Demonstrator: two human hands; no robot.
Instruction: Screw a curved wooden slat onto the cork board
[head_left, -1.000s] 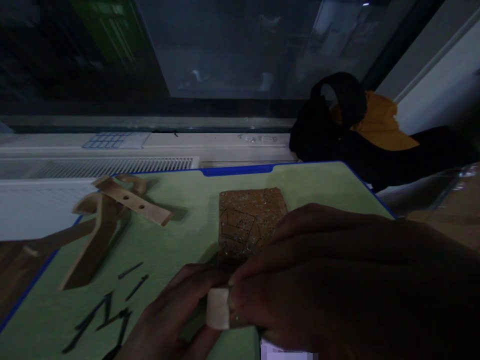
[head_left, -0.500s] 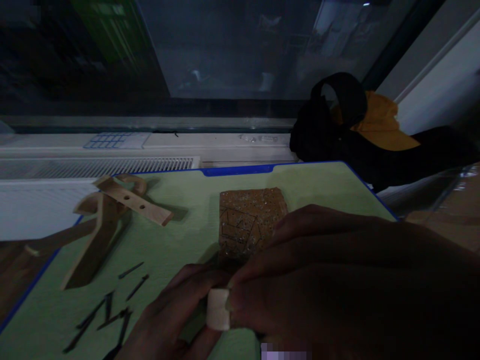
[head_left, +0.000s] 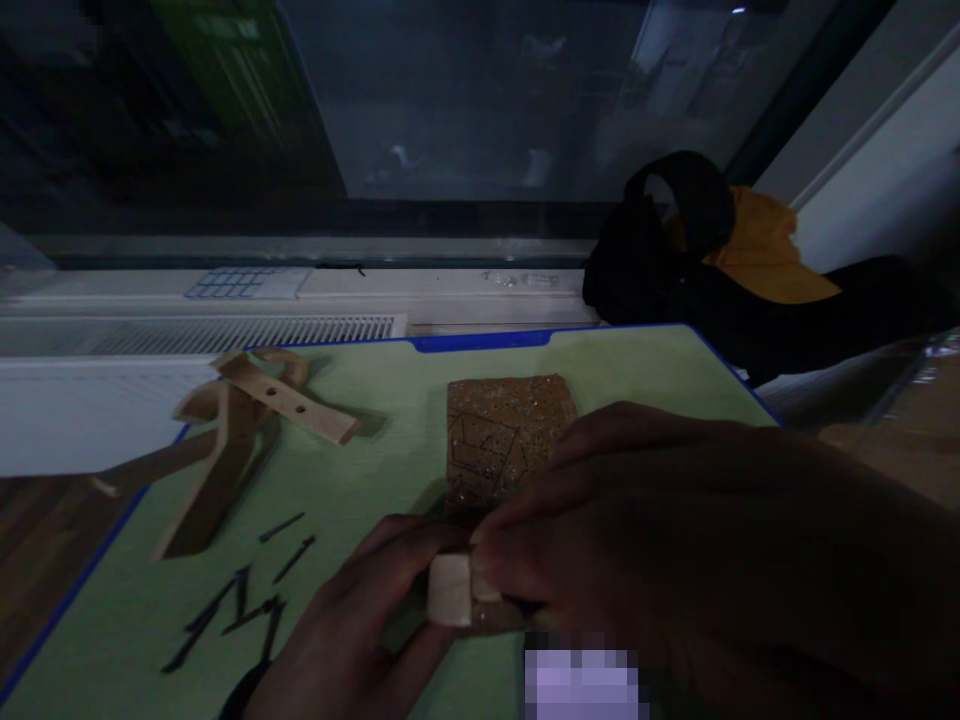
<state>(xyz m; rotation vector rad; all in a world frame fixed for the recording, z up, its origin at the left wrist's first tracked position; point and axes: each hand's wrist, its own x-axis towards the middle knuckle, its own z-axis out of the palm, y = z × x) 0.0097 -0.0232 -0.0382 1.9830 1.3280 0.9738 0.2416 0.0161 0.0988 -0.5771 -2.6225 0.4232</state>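
Observation:
Near the front of the green tabletop, my left hand [head_left: 367, 610] grips a small pale wooden piece [head_left: 450, 590] between thumb and fingers, its squared end turned up. My right hand [head_left: 637, 530] is closed at the right side of the same piece, fingertips pressed against it. A second pale bit shows beside the end under the right fingertips. Just beyond both hands lies a brown speckled block [head_left: 499, 430] with dark lines drawn on it, partly covered by the right hand. Several dark screws or bolts [head_left: 240, 600] lie left of my left hand.
Wooden parts [head_left: 225, 450], one with two holes, lie at the table's left edge. A blue-edged green table [head_left: 645, 370] stands against a radiator [head_left: 187, 335] and windowsill. At the right back sit a black bag [head_left: 622, 260] and a yellow cap [head_left: 772, 250]. A pixelated patch shows at the bottom.
The view has shifted slightly, so the table things appear a little further right. Both hands stay on the wooden piece, which is tilted slightly differently, with more showing beside its end.

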